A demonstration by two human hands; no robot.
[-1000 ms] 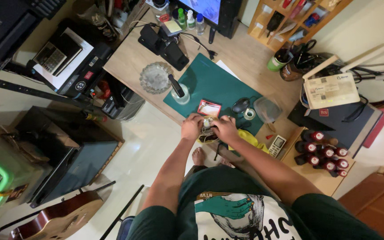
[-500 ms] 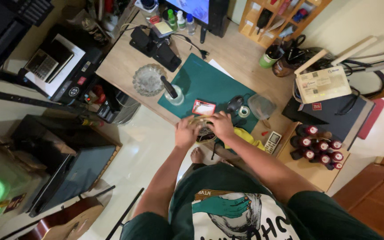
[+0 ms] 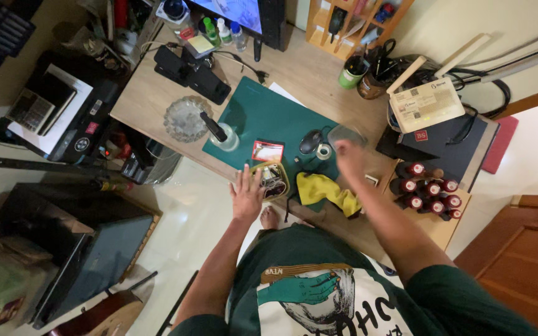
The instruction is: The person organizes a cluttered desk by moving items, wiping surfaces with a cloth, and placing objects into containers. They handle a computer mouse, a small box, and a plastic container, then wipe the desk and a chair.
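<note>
My left hand (image 3: 247, 190) is flat with fingers spread at the desk's front edge, its fingertips beside a small open case with a yellow rim (image 3: 274, 180) that holds dark small parts. My right hand (image 3: 349, 155) is blurred in motion over the right end of the green cutting mat (image 3: 263, 115), close to a roll of clear tape (image 3: 324, 151) and a clear plastic lid (image 3: 344, 132). I cannot make out whether it holds anything. A crumpled yellow cloth (image 3: 326, 190) lies between my two hands.
On the mat lie a red card (image 3: 268, 151), a dark mouse (image 3: 310, 141) and a glass with a black-handled tool (image 3: 222, 138). A glass ashtray (image 3: 184, 118) sits to the left, red-capped bottles (image 3: 428, 186) to the right. A printer (image 3: 57, 112) stands beside the desk.
Both hands were together on the yellow-rimmed case. My right hand has swung away to the right toward the tape roll, and my left hand has opened flat beside the case. The view shifted.
</note>
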